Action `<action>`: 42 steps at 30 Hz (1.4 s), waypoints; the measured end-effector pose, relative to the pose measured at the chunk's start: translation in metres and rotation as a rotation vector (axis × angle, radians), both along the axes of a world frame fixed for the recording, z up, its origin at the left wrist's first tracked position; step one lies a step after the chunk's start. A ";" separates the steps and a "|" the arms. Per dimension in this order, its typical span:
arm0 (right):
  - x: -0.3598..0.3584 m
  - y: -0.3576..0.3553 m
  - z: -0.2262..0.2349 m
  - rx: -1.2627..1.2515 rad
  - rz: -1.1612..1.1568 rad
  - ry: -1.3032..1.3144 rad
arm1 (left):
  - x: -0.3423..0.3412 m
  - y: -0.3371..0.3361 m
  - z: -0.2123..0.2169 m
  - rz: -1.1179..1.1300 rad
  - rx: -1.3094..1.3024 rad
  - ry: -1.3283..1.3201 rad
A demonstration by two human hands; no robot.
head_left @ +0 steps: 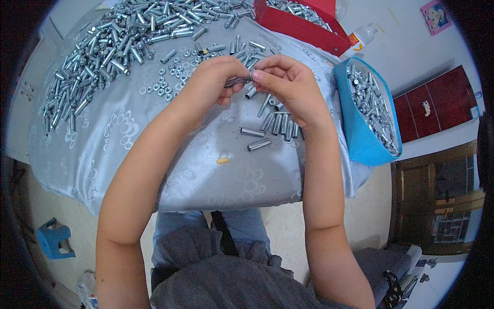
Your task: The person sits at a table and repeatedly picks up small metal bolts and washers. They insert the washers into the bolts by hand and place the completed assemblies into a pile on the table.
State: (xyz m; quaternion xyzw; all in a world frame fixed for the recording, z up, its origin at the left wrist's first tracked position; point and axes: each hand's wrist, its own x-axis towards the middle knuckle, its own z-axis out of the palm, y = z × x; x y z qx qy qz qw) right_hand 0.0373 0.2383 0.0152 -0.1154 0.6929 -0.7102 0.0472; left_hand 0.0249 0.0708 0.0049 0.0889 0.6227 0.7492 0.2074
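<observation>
Both hands meet above a table with a pale blue-grey patterned cloth (128,149). My left hand (213,80) grips a short silver metal bolt (237,81) by its body. My right hand (285,82) pinches a small nut or washer at the bolt's end between thumb and fingers. Just below the hands lies a small cluster of silver metal sleeves (275,123). Loose nuts and washers (170,77) are scattered to the left of my left hand.
A big heap of silver bolts and sleeves (113,41) covers the far left of the table. A red box (298,23) and a blue box (368,110) hold more metal parts. A small yellow bit (223,161) lies on the cloth. A blue stool (54,239) stands on the floor.
</observation>
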 end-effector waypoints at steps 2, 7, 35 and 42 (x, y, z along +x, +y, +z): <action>0.000 -0.001 -0.001 0.016 -0.011 0.016 | 0.001 0.001 0.001 0.007 -0.011 -0.003; -0.006 -0.007 -0.012 0.355 -0.161 0.442 | 0.000 -0.002 -0.001 0.055 0.013 -0.009; -0.004 0.036 -0.012 1.074 -0.187 0.164 | -0.002 -0.002 0.003 0.130 0.002 -0.045; -0.002 0.030 -0.009 1.067 -0.244 0.221 | 0.001 0.000 0.006 0.111 -0.007 -0.042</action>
